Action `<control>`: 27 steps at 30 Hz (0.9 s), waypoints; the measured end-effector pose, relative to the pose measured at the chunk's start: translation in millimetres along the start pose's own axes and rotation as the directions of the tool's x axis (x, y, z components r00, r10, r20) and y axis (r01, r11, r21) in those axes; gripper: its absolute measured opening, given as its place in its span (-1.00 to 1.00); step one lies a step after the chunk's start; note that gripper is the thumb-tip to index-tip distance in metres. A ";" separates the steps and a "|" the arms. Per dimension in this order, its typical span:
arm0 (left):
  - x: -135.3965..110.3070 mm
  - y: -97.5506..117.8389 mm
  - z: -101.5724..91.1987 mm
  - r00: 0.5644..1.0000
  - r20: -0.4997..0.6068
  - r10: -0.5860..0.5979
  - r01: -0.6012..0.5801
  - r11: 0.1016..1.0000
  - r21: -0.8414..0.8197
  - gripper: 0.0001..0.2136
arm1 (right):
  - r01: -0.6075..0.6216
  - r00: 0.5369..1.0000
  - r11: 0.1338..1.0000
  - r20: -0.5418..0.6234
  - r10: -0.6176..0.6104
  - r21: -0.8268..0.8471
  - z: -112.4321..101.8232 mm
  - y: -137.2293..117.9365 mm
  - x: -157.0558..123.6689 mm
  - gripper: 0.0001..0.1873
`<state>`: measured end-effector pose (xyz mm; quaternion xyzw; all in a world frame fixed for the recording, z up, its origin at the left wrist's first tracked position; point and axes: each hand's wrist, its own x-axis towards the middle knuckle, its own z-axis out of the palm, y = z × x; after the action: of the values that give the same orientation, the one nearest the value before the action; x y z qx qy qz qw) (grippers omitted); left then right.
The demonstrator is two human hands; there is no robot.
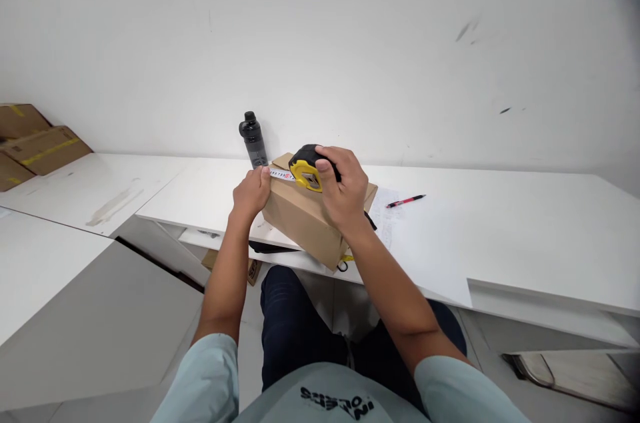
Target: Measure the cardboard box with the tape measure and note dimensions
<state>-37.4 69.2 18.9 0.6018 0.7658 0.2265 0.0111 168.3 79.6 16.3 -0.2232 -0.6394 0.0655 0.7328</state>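
Note:
A brown cardboard box (305,216) sits tilted at the front edge of the white desk. Held in my right hand (347,186) is a black and yellow tape measure (306,176), just above the top of the box. A short length of its white blade (281,174) with printed numbers runs left across the box top. My left hand (251,193) is closed at the box's left corner, its thumb pressing the blade's end there. The fingers under that thumb are mostly hidden.
Behind my left hand a dark bottle (254,142) stands near the wall. To the right lie white paper sheets (425,250) with a red and black pen (405,201) on them. Taped cartons (50,150) are stacked at far left. An open shelf (540,306) runs under the desk.

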 end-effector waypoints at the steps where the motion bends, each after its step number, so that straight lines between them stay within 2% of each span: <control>1: 0.0 0.8 -2.9 1.000 0.015 0.001 -0.002 0.999 0.042 -0.45 | 0.008 1.000 1.000 -0.015 -0.008 -0.014 -1.8 -1.6 0.1 -0.59; 4: -0.2 1.5 -9.3 0.999 0.053 0.011 -0.018 0.990 0.137 -0.44 | 0.009 0.997 0.996 -0.080 -0.016 -0.084 -15.7 -8.4 -4.5 -0.57; 7: -1.0 0.0 -11.0 0.997 0.064 0.032 -0.041 0.987 0.156 -0.40 | -0.047 0.983 0.982 -0.181 0.013 -0.185 -42.9 -14.9 -19.5 -0.54; 11: -1.1 -3.2 -8.7 0.997 0.051 0.050 -0.056 0.990 0.128 -0.35 | -0.109 0.934 0.968 -0.357 0.022 -0.226 -84.2 -18.0 -47.2 -0.61; 14: 0.2 -5.1 -6.2 0.998 0.041 0.054 -0.058 0.991 0.117 -0.33 | -0.124 0.898 0.958 -0.441 -0.003 -0.259 -103.0 -17.3 -62.2 -0.65; 19: 2.1 -6.3 -2.5 0.998 0.020 0.054 -0.056 0.993 0.103 -0.32 | -0.166 0.895 0.940 -0.446 0.016 -0.299 -102.1 -13.4 -71.8 -0.63; 23: 1.5 -5.5 -1.1 0.998 -0.004 0.055 -0.054 0.994 0.090 -0.32 | -0.104 0.879 0.955 -0.476 -0.042 -0.278 -91.4 -11.6 -71.5 -0.70; 27: 1.5 -4.6 -0.4 0.998 -0.008 0.058 -0.057 0.993 0.100 -0.33 | -0.122 0.865 0.947 -0.499 -0.045 -0.296 -87.5 -12.2 -70.6 -0.70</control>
<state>-42.2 69.7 17.9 0.6222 0.7585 0.1916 -0.0294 238.3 20.5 -50.0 -0.3605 -0.4253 -0.0835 0.8259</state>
